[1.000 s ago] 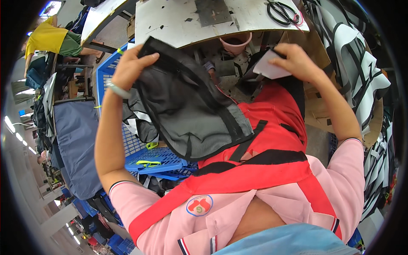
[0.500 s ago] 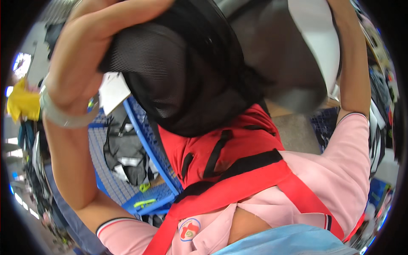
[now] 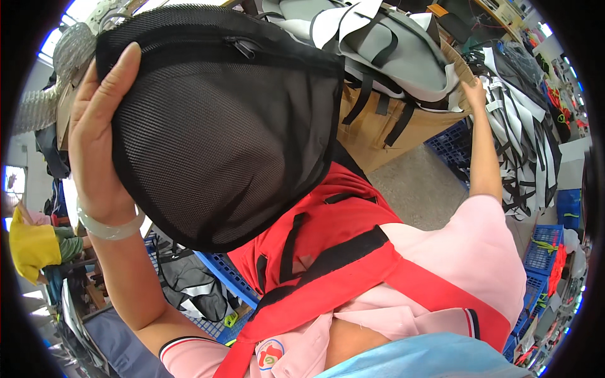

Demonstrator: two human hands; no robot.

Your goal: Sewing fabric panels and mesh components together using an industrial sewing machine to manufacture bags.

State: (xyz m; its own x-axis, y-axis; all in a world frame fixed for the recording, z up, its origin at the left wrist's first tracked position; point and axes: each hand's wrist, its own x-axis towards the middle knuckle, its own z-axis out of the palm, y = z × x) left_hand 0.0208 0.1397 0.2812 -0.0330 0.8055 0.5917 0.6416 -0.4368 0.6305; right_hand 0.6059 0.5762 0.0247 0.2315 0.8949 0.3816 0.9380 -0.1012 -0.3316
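A black mesh panel with a zipper along its upper part stands upright before my chest. My left hand grips its left edge, thumb across the front and fingers partly hidden behind. To the right, my right hand is closed on the rim of a cardboard box; its fingers are small in the view. Grey sewn fabric pieces with black straps and white parts lie heaped in the box, close to that hand.
At lower left, a blue plastic basket holds dark grey fabric pieces. Strapped black and white pieces hang at the right, above blue crates. A person in a yellow top is at far left.
The black mesh panel has moved left and now faces me spread out in my left hand. My right hand has come down from the upper edge to the box rim.
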